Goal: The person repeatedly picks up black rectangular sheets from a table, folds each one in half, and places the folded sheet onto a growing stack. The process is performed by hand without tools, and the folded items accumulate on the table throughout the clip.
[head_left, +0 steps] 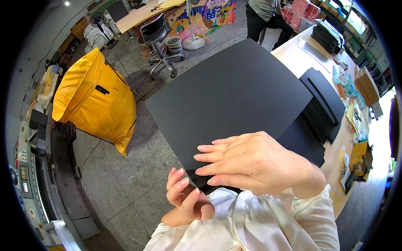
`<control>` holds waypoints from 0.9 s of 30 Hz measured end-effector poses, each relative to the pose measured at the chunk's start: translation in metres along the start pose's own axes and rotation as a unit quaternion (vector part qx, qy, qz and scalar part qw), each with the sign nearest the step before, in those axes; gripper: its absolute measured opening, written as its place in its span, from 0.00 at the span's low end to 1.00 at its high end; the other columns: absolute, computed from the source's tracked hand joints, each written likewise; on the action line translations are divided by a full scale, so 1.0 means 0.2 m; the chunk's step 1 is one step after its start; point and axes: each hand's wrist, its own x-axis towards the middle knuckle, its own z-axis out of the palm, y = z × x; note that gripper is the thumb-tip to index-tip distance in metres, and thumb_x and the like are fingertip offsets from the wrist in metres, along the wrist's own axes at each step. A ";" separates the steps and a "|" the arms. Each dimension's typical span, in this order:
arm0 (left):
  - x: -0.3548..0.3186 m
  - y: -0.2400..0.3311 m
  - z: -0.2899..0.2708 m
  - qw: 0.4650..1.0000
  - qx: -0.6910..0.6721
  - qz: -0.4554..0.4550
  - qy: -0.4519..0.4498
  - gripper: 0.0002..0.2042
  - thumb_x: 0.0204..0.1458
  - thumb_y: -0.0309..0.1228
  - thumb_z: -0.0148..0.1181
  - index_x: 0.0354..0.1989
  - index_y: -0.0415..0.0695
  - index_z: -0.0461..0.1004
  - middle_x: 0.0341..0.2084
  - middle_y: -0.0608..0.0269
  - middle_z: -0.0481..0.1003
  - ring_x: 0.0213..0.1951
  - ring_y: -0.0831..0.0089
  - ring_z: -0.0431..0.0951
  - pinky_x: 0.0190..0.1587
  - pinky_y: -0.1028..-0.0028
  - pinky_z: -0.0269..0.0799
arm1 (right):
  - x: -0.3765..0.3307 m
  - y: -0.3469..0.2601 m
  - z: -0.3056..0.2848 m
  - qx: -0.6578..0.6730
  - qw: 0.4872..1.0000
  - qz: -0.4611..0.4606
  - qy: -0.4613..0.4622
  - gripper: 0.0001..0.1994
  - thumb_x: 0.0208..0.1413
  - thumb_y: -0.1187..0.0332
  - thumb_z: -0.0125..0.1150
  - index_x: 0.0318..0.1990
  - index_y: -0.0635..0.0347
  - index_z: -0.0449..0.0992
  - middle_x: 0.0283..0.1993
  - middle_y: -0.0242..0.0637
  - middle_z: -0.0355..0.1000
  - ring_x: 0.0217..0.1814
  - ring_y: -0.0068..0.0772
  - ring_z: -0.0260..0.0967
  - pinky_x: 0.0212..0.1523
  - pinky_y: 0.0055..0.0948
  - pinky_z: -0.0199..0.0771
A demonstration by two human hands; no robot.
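A large matte black sheet lies in front of me and spans the middle of the view. My right hand rests palm down on its near edge, fingers stretched out to the left. Beside the sheet's near left corner is my left hand, palm turned up. Its fingers are loosely curled and apart from the thumb, and nothing shows between them. Whether its fingertips touch the corner is hard to tell. Under the sheet's right side, more black sheets show.
A wooden table runs along the right, bearing black panels, a dark stack and cartons. A yellow sack stands on the floor at left, near a machine. Behind are a swivel chair and a seated person.
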 end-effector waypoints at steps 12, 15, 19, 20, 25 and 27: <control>0.00 0.00 0.00 1.000 -0.002 0.003 0.003 0.26 0.59 0.39 0.34 0.62 0.40 0.59 0.58 0.41 0.58 0.59 0.44 0.65 0.60 0.48 0.61 | 0.00 0.00 0.00 -0.002 1.000 0.001 0.000 0.11 0.51 0.69 0.67 0.41 0.62 0.82 0.43 0.48 0.79 0.53 0.44 0.76 0.54 0.39 0.75; 0.00 0.00 0.01 1.000 -0.003 0.006 0.011 0.26 0.58 0.39 0.34 0.62 0.37 0.59 0.58 0.40 0.59 0.58 0.44 0.65 0.60 0.48 0.61 | 0.00 0.00 0.00 0.002 1.000 0.001 0.000 0.11 0.51 0.69 0.67 0.41 0.62 0.83 0.43 0.48 0.79 0.53 0.44 0.76 0.54 0.39 0.75; 0.00 0.00 0.02 1.000 -0.004 0.003 0.023 0.27 0.58 0.39 0.34 0.60 0.32 0.58 0.57 0.38 0.60 0.58 0.42 0.66 0.59 0.48 0.62 | 0.00 0.01 0.00 0.003 1.000 -0.001 -0.014 0.13 0.60 0.63 0.57 0.40 0.64 0.81 0.45 0.49 0.78 0.54 0.45 0.75 0.57 0.37 0.74; 0.01 0.00 0.02 1.000 -0.002 0.004 0.020 0.27 0.58 0.39 0.33 0.60 0.32 0.58 0.57 0.37 0.60 0.58 0.42 0.66 0.59 0.48 0.62 | 0.00 0.01 0.00 0.003 1.000 -0.001 -0.013 0.13 0.60 0.63 0.57 0.40 0.64 0.81 0.45 0.49 0.78 0.54 0.45 0.75 0.57 0.37 0.74; 0.00 0.01 0.03 0.998 -0.006 -0.026 0.051 0.24 0.60 0.43 0.38 0.56 0.36 0.66 0.53 0.44 0.63 0.55 0.46 0.68 0.60 0.49 0.62 | 0.00 0.01 0.00 0.005 1.000 0.004 -0.014 0.13 0.59 0.63 0.57 0.40 0.64 0.82 0.45 0.49 0.78 0.54 0.45 0.75 0.57 0.38 0.73; 0.00 0.02 0.04 0.996 -0.011 -0.040 0.073 0.23 0.61 0.45 0.40 0.54 0.39 0.69 0.51 0.47 0.65 0.53 0.48 0.70 0.60 0.50 0.62 | 0.00 0.01 0.00 0.005 1.000 0.002 -0.014 0.13 0.59 0.63 0.57 0.40 0.64 0.82 0.45 0.49 0.78 0.54 0.45 0.75 0.57 0.38 0.73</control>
